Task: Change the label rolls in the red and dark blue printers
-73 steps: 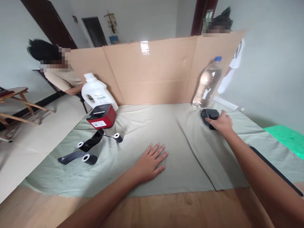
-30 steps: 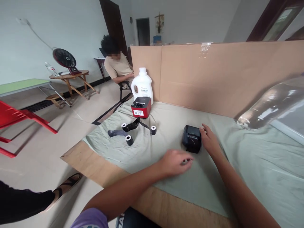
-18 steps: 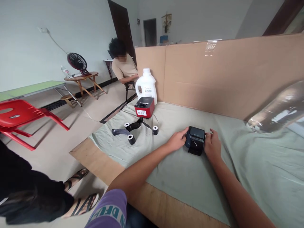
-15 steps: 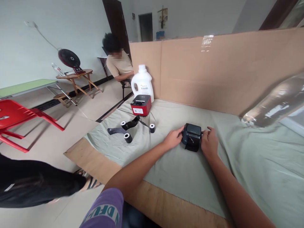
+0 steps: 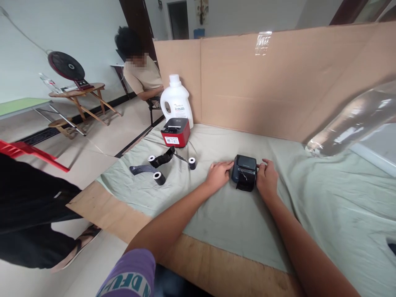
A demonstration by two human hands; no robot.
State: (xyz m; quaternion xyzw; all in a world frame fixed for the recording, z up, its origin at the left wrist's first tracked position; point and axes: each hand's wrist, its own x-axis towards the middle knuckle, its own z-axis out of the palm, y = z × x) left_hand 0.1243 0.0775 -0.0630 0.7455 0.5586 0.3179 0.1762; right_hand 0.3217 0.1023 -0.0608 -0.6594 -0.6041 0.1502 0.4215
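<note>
A small black device [image 5: 244,172] with a glossy front stands on the green cloth between my hands. My left hand [image 5: 218,175] touches its left side with the fingertips. Against its right side rests my right hand [image 5: 267,177], the fingers bent and partly hidden. Both hands hold the device from its sides. To the left lie black rolls with white cores, among them one roll [image 5: 159,178] and another [image 5: 192,163], with dark ribbon [image 5: 165,157] between them. Behind the rolls, a red and black box-shaped device [image 5: 175,133] stands before a white jug [image 5: 177,101].
A cardboard panel [image 5: 241,82] rises behind the cloth [image 5: 222,214]. At the right lies a clear plastic-wrapped item [image 5: 349,119]. A seated person [image 5: 144,74] is behind the jug. Someone's black-clad legs [image 5: 31,214] are beside the table's left corner.
The view has shifted, so most things appear slightly left and higher. My hands stay at the black device's sides. The black-clad legs at the left have moved further into view.
</note>
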